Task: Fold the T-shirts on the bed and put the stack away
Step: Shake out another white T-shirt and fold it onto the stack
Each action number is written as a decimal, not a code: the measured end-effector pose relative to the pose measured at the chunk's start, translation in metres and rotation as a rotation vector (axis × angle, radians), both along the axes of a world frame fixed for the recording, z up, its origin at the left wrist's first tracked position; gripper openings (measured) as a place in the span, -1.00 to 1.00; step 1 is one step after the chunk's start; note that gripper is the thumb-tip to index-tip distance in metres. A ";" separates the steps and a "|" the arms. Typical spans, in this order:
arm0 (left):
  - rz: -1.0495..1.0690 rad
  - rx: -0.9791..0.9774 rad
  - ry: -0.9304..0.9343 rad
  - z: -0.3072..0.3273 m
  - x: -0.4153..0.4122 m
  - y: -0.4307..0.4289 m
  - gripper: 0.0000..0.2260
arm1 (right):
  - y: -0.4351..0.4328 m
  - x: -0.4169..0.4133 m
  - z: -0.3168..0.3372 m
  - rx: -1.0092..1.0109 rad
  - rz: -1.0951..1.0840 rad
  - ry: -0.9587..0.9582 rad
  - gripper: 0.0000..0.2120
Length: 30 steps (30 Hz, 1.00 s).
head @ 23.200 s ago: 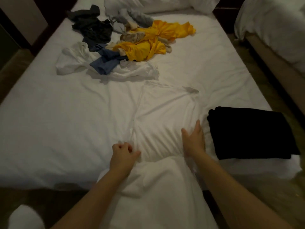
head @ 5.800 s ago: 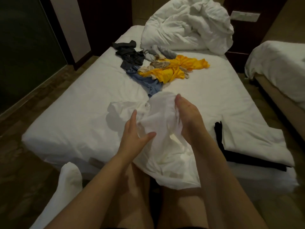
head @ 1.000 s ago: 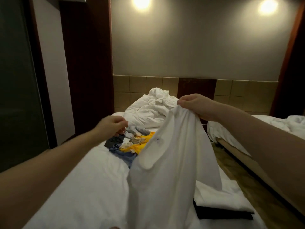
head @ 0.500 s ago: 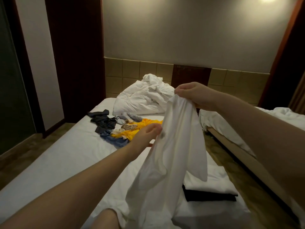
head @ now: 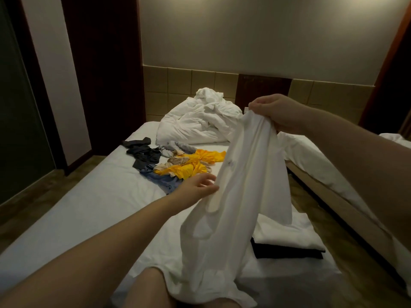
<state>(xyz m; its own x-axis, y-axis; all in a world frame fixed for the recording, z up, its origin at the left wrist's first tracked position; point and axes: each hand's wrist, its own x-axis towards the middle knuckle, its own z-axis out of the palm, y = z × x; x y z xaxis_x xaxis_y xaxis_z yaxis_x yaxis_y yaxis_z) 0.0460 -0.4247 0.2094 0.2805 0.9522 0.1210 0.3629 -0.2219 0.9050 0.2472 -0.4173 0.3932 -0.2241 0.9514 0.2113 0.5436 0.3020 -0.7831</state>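
A white T-shirt was held up above the bed, hanging crumpled and lengthwise. Its lower end was draped onto the mattress and over a bare leg at the near edge. Its top was bunched in the right hand, whose fingers were clenched round the cloth. The left hand was set at the shirt's left edge, about halfway down. Its fingers were loosely spread and released, with the thumb tip touching the cloth, and no grasp could be made out. A folded white T-shirt was laid on a folded black T-shirt on the right side of the bed, partly hidden behind the hanging shirt. Farther up the mattress an unfolded heap of clothes was spread, with yellow, blue, beige and dark grey pieces seen in it. Behind that, a crumpled white duvet was piled at the head of the bed. A second bed with white bedding was seen on the right, apart from the first
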 end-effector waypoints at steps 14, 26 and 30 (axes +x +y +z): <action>0.314 -0.021 -0.119 -0.014 -0.008 0.011 -0.91 | 0.005 0.040 -0.012 -0.009 -0.075 -0.224 -0.83; 0.468 0.444 0.092 0.090 -0.066 0.013 -0.80 | 0.030 0.043 -0.027 0.302 -0.248 0.090 -0.91; 0.199 0.151 -0.331 0.119 -0.070 -0.004 -0.84 | 0.029 0.036 -0.019 0.262 -0.213 0.243 -0.91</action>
